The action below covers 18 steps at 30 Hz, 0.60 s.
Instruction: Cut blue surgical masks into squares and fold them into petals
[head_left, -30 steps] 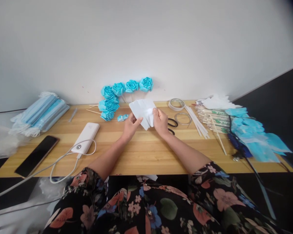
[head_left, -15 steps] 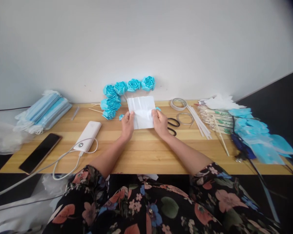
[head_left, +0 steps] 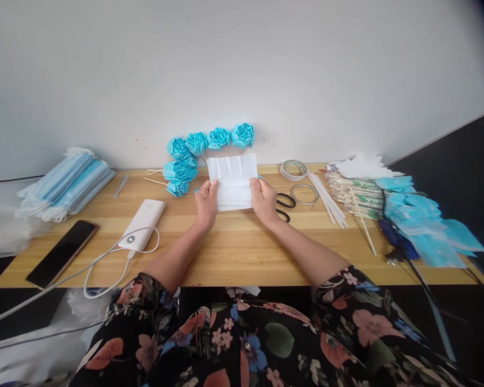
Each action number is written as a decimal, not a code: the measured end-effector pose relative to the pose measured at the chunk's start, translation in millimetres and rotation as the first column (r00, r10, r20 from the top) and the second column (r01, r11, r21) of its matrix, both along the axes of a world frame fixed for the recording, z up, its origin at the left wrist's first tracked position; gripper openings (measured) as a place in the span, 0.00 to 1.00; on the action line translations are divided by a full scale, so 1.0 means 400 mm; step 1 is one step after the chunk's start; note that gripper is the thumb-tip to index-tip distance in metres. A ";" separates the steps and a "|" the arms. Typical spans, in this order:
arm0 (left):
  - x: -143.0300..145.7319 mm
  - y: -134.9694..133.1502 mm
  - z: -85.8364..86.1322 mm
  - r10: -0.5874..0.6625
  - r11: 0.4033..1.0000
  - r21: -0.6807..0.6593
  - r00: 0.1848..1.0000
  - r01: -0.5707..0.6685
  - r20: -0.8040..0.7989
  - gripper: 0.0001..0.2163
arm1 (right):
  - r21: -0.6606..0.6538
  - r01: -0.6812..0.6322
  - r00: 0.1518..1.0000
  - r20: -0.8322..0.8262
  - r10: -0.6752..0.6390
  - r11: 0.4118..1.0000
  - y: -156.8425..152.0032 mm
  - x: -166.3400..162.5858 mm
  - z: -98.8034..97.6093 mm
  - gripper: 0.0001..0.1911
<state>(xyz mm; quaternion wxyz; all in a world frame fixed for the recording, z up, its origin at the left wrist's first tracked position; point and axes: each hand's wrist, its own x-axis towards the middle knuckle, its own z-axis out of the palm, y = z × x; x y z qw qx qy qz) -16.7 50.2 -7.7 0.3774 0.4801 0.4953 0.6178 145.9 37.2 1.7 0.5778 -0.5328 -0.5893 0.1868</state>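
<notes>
I hold a white pleated mask sheet upright above the wooden table, stretched flat between both hands. My left hand pinches its lower left edge. My right hand pinches its lower right edge. Behind the sheet, several blue folded roses lie against the wall. A small blue scrap shows by my right thumb, mostly hidden.
A stack of blue masks, a phone and a white power bank with cable lie at the left. Scissors, tape rolls, wooden sticks and blue mask pieces lie at the right.
The white sheet was crumpled and tilted between my hands; I have spread it flat and squared it, and raised it slightly toward the wall.
</notes>
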 end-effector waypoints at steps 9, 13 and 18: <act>-0.002 -0.010 0.014 -0.057 0.998 -0.023 0.998 0.056 -0.004 0.17 | -0.050 -0.125 0.992 -0.036 0.123 0.991 0.014 0.020 -0.013 0.28; 0.001 -0.017 0.014 -0.070 0.997 -0.024 0.997 0.070 -0.019 0.18 | -0.053 -0.207 0.974 -0.100 0.201 0.977 0.024 0.035 -0.014 0.29; 0.011 -0.024 0.000 -0.102 0.995 -0.015 0.993 0.101 -0.065 0.20 | -0.012 -0.199 0.971 -0.141 0.195 0.980 0.033 0.049 -0.003 0.28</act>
